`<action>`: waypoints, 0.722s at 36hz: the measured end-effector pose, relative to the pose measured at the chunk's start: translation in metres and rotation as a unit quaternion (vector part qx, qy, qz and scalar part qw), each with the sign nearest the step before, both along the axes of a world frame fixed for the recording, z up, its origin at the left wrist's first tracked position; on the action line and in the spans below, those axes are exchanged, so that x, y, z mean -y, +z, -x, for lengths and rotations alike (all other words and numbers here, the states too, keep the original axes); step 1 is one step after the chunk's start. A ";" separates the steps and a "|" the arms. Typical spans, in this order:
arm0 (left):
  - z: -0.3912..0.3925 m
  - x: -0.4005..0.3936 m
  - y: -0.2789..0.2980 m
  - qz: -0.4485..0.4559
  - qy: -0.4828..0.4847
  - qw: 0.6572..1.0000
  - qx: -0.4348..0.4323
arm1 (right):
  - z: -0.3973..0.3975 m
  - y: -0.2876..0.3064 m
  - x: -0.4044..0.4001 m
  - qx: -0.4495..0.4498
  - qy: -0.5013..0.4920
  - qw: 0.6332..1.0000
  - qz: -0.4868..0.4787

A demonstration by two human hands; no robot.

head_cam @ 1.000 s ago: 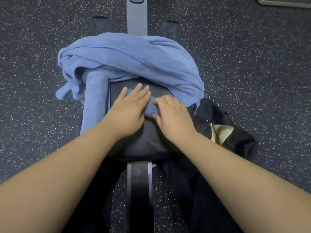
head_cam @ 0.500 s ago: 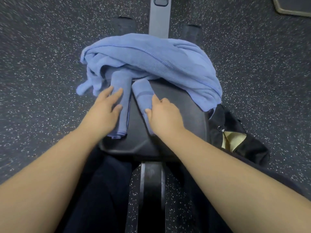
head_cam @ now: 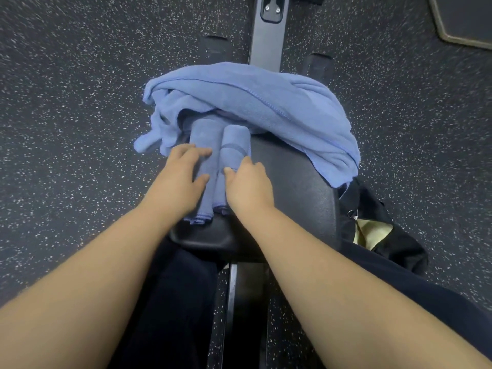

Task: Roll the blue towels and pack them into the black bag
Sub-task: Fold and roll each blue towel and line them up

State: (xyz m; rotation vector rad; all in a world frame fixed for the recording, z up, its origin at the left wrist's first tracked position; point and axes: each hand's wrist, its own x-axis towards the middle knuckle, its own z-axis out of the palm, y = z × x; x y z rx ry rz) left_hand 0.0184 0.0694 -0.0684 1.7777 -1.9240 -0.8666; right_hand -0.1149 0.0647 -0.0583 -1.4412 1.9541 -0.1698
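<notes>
Both hands press one small blue towel (head_cam: 210,166) at mid-frame: left hand (head_cam: 177,179) flat, right hand (head_cam: 249,185) with fingers curled on its roll. Roll tight and even (the black bag (head_cam: 386,235) looks small).

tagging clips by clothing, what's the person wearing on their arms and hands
Nothing shows on them: both forearms are bare to the bottom edge of the frame, with no sleeves. The left hand and right hand have no gloves, rings, watch or bands in view.
</notes>
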 end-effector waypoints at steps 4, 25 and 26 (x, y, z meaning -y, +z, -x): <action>0.003 -0.001 0.004 0.009 0.005 0.999 0.034 | 0.007 0.000 -0.001 0.043 0.000 0.999 0.016; 0.010 0.070 0.021 0.147 -0.055 0.983 0.098 | 0.075 0.015 0.072 -0.117 0.057 0.966 0.225; 0.014 0.078 0.024 0.153 -0.059 0.981 0.102 | 0.075 0.017 0.073 -0.116 0.062 0.965 0.228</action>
